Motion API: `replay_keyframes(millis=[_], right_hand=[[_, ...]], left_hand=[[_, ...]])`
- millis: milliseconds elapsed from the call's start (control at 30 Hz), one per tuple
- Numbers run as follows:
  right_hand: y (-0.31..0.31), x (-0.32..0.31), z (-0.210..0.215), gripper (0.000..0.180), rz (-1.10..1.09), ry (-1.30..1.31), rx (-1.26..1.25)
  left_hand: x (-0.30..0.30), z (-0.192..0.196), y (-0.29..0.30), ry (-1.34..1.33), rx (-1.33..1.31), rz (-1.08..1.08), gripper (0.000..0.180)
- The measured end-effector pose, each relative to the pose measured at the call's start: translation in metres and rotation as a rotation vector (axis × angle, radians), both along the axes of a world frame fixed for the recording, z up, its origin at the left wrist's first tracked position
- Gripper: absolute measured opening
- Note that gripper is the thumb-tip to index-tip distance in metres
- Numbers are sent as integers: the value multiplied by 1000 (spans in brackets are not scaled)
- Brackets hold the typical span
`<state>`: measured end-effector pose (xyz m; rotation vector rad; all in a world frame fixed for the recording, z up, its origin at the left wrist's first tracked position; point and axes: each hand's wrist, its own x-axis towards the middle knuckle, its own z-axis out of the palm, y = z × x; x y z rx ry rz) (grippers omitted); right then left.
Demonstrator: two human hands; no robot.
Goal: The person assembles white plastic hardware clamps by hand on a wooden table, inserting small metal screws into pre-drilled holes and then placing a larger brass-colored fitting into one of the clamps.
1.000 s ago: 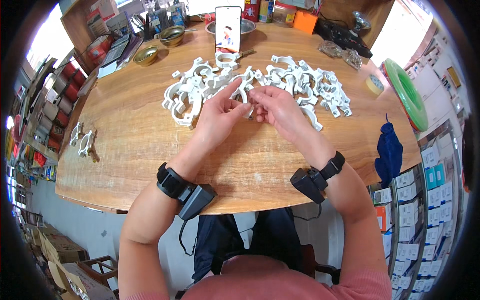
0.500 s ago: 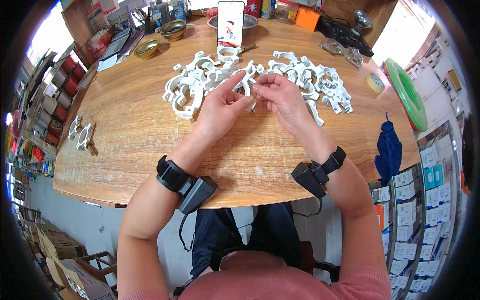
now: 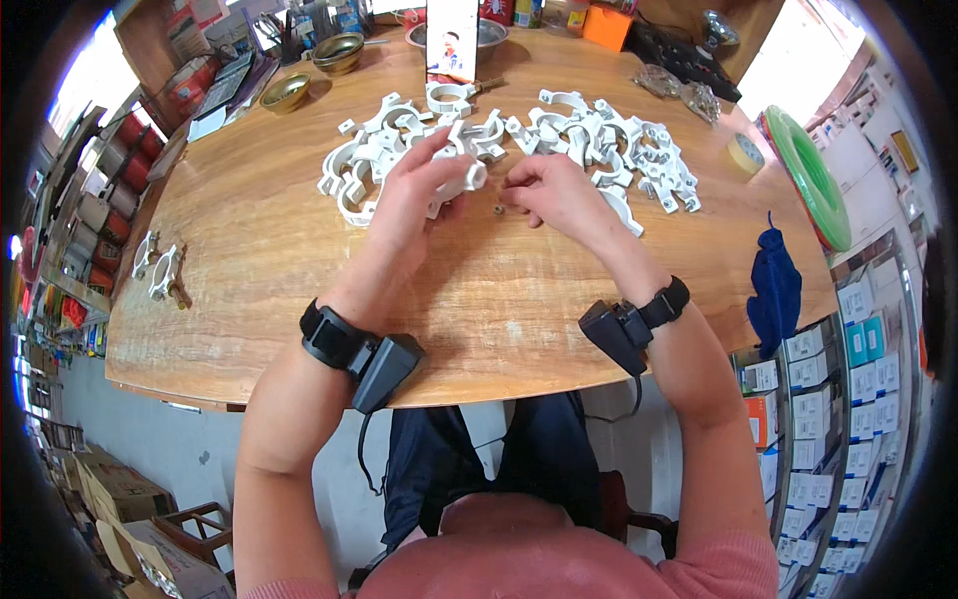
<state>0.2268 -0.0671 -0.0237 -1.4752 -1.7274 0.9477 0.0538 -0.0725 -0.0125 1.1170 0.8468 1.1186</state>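
My left hand (image 3: 404, 205) grips a white plastic pipe clamp (image 3: 476, 178), whose end pokes out past the fingers above the wooden table. Across a small gap, my right hand (image 3: 561, 200) has thumb and fingers pinched together; whatever sits in the pinch is hidden. Right beside those fingertips is a tiny brownish piece (image 3: 498, 210), perhaps a nut; I cannot tell whether it touches them. Beyond my hands lie heaps of loose white clamps (image 3: 349, 160), with smaller clamp parts (image 3: 667, 165) on the right. One clamp (image 3: 449, 98) with a screw sits below the phone.
A phone (image 3: 452, 42) stands upright at the back before a metal bowl (image 3: 496, 36). Two clamps with screws (image 3: 165, 272) rest at far left. To the right are a tape roll (image 3: 745, 154), a green coil (image 3: 813, 180) and a dark blue cloth (image 3: 775, 290). Brass-coloured bowls (image 3: 285, 93) stand back left.
My hands, which were together at the clamp, have come apart. The left has shifted left and turned with the clamp; a tiny brownish piece now shows by my right fingertips. The view has tilted slightly.
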Motion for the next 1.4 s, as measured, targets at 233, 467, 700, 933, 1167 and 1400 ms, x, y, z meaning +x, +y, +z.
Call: replay_keyframes(millis=[233,467,700,933,1167,1400], right_hand=[[-1,5,2,19,-16,-36,49],[-15,-5,25,22,38,367,-47],[-17,-5,24,23,104,574,-68],[-12,2,16,21,243,834,-205],[-14,1,21,20,299,803,-262],[-16,3,26,21,300,790,-297]], left_hand=[[-8,0,2,-177,-88,-179,36],[0,8,-8,-202,-115,-234,35],[-2,11,-10,-70,-23,-220,31],[0,14,-10,-127,12,-346,36],[-2,16,-14,-113,10,-341,38],[-5,11,-11,-45,96,-307,29]])
